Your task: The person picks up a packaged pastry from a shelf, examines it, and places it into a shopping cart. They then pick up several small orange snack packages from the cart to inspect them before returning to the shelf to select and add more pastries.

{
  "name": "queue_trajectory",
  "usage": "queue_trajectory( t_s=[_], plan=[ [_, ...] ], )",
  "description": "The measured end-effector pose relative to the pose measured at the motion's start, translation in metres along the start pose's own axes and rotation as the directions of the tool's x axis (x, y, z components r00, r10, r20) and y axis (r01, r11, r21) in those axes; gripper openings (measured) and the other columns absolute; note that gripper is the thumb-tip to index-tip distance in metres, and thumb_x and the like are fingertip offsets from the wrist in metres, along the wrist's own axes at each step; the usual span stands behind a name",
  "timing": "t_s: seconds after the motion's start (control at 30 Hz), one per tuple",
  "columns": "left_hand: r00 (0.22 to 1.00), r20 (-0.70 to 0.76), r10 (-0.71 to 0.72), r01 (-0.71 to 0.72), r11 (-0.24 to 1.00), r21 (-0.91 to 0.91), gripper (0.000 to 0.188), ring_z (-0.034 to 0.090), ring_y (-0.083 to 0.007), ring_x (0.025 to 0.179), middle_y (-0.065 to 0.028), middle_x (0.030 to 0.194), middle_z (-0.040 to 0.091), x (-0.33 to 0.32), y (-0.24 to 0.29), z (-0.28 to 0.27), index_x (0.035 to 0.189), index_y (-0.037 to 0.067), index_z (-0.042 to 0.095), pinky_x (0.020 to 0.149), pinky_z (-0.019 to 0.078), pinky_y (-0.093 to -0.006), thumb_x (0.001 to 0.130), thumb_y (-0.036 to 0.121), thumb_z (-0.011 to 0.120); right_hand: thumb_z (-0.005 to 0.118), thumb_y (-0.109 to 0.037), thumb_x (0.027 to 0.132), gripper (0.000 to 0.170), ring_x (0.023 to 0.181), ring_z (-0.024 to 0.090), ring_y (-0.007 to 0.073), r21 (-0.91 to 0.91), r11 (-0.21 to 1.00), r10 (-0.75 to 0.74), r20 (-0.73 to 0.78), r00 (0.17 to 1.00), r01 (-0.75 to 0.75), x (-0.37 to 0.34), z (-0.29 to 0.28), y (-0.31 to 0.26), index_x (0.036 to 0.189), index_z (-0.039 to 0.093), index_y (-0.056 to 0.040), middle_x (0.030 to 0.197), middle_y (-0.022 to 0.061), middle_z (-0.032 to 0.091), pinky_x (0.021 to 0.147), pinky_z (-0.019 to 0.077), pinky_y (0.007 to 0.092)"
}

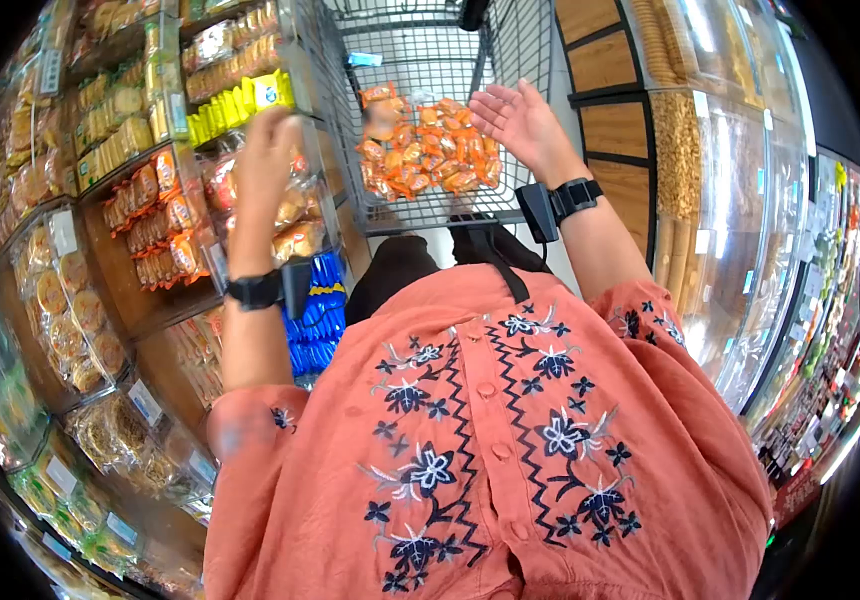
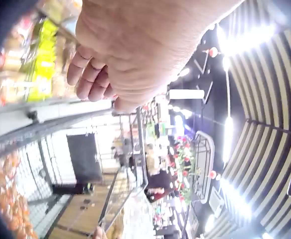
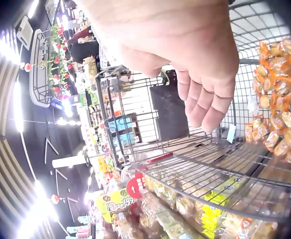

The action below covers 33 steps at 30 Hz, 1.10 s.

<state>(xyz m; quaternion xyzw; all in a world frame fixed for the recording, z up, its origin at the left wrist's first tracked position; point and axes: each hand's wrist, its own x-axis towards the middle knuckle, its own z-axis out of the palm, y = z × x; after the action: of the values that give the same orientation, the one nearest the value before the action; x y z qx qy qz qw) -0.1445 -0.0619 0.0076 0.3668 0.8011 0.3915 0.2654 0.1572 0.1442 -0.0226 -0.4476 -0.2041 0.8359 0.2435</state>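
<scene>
My left hand [image 1: 265,170] is raised at the left side of the wire shopping cart [image 1: 420,55], before the snack shelf. Its fingers are loosely bent and hold nothing, as the left wrist view also shows. Over the cart's right side, my right hand [image 1: 522,125] is spread with the palm turned up and nothing in it. Many small orange-wrapped snack packets [image 1: 435,150] lie heaped in the cart, between and below the two hands. Bright yellow packets [image 1: 240,105] on the shelf are right beside the left hand in the head view.
Shelves of bagged snacks line the left, with orange packs [image 1: 165,215] and blue packs [image 1: 315,330] near my left forearm. Clear bins [image 1: 678,150] and wooden panels [image 1: 605,60] stand to the right. A small blue-and-white card [image 1: 364,60] shows at the cart's far left.
</scene>
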Motion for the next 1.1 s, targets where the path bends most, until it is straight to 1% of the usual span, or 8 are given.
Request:
queue_trajectory(
  t_s=[0.03,0.07,0.17,0.4,0.63,0.8,1.0,1.1],
  plan=[
    [0.991,0.124,-0.058,0.060,0.998,-0.011,0.044,0.063,-0.0203,0.106,-0.0141,0.118,0.067,-0.002,0.026,0.027,0.127,-0.002,0.060,0.095,0.0480,-0.0324,0.097,0.030,0.062,0.030,-0.044,0.108,0.064,0.118,0.057,0.0351,-0.009,1.000,0.017,-0.015,1.000,-0.018,0.000,-0.011,-0.001,0.140,0.032,0.0103,0.131,0.0282,0.051,0.100,0.0517,0.0486],
    [0.982,0.190,0.018,-0.009,0.999,-0.051,0.042,0.064,-0.0207,0.104,-0.0150,0.114,0.068,0.009,-0.001,0.060,0.122,-0.002,0.061,0.092,0.0494,-0.0325,0.096,0.031,0.063,0.030,-0.044,0.108,0.063,0.117,0.057,0.0349,-0.018,0.999,0.031,-0.031,0.999,-0.032,0.000,-0.020,0.000,0.140,0.033,0.0103,0.130,0.0282,0.052,0.100,0.0519,0.0484],
    [0.922,0.376,-0.089,0.074,0.996,0.056,0.043,0.065,-0.0263,0.110,-0.0200,0.118,0.067,0.027,-0.009,0.138,0.124,-0.002,0.060,0.091,0.0518,-0.0361,0.096,0.031,0.062,0.029,-0.044,0.108,0.060,0.114,0.060,0.0333,-0.022,0.997,0.073,-0.065,0.995,-0.075,0.002,-0.049,-0.001,0.134,0.040,0.0095,0.125,0.0265,0.056,0.097,0.0535,0.0473],
    [0.857,0.441,-0.266,0.081,0.915,0.394,0.049,0.056,-0.0414,0.121,-0.0252,0.131,0.059,0.073,-0.081,0.270,0.134,0.004,0.054,0.099,0.0463,-0.0520,0.092,0.029,0.058,0.035,-0.045,0.106,0.055,0.110,0.063,0.0294,-0.054,0.979,0.194,-0.055,0.979,-0.197,0.006,-0.090,0.005,0.126,0.050,0.0043,0.119,0.0207,0.061,0.095,0.0540,0.0439],
    [0.877,0.346,-0.334,0.101,0.832,0.545,0.050,0.054,-0.0420,0.122,-0.0253,0.130,0.057,0.090,-0.106,0.333,0.131,0.003,0.054,0.099,0.0484,-0.0518,0.091,0.032,0.063,0.034,-0.045,0.108,0.054,0.109,0.062,0.0256,-0.074,0.952,0.297,-0.010,0.955,-0.297,0.020,-0.110,0.010,0.127,0.052,0.0015,0.118,0.0171,0.062,0.093,0.0536,0.0398],
    [0.840,0.312,-0.444,0.060,0.647,0.760,0.049,0.055,-0.0362,0.122,-0.0215,0.127,0.061,0.097,-0.112,0.364,0.126,0.006,0.057,0.096,0.0514,-0.0497,0.088,0.035,0.067,0.034,-0.046,0.108,0.051,0.108,0.061,0.0237,-0.078,0.932,0.354,0.004,0.935,-0.353,0.022,-0.114,0.010,0.124,0.053,-0.0020,0.116,0.0147,0.062,0.093,0.0519,0.0385],
    [0.813,0.288,-0.506,0.175,0.684,0.708,0.052,0.058,-0.0366,0.119,-0.0222,0.125,0.062,0.098,-0.097,0.365,0.126,0.005,0.057,0.096,0.0520,-0.0472,0.086,0.037,0.069,0.034,-0.041,0.107,0.050,0.106,0.062,0.0244,-0.088,0.926,0.369,-0.005,0.930,-0.368,0.024,-0.110,0.014,0.127,0.051,0.0022,0.115,0.0163,0.061,0.090,0.0533,0.0375],
    [0.858,0.169,-0.484,0.286,0.725,0.627,0.051,0.063,-0.0330,0.109,-0.0173,0.117,0.066,0.098,-0.122,0.368,0.124,0.003,0.056,0.091,0.0529,-0.0439,0.087,0.036,0.068,0.035,-0.040,0.107,0.049,0.106,0.062,0.0243,-0.088,0.930,0.361,0.029,0.932,-0.357,0.026,-0.114,0.020,0.128,0.050,0.0025,0.115,0.0166,0.060,0.090,0.0533,0.0378]
  ],
)
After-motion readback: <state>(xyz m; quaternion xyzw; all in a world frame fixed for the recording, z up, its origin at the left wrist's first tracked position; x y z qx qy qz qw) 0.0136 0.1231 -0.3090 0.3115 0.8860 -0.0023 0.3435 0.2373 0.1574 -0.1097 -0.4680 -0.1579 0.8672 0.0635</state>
